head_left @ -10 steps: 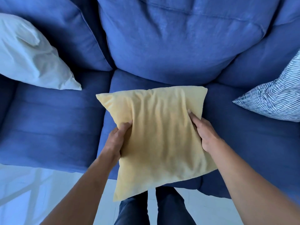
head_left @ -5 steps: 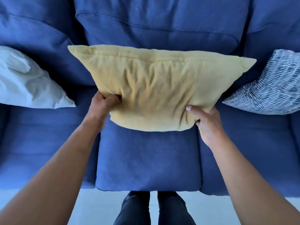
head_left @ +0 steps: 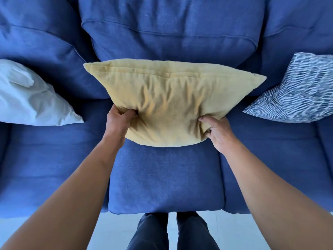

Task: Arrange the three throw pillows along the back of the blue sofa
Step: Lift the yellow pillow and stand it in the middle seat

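A yellow throw pillow (head_left: 173, 101) stands on its lower edge against the middle back cushion of the blue sofa (head_left: 165, 174). My left hand (head_left: 119, 121) grips its lower left corner and my right hand (head_left: 217, 132) pinches its lower right corner. A white pillow (head_left: 30, 98) leans against the left back cushion. A blue-and-white striped pillow (head_left: 297, 92) leans against the right back cushion. All three sit in a row along the back.
The middle seat cushion (head_left: 165, 177) lies bare below the yellow pillow. My legs in dark trousers (head_left: 173, 231) stand on a pale floor (head_left: 115, 231) right at the sofa's front edge.
The yellow pillow was carried from the front of the seat up to the middle back cushion and turned upright. Both hands slid down to its lower corners.
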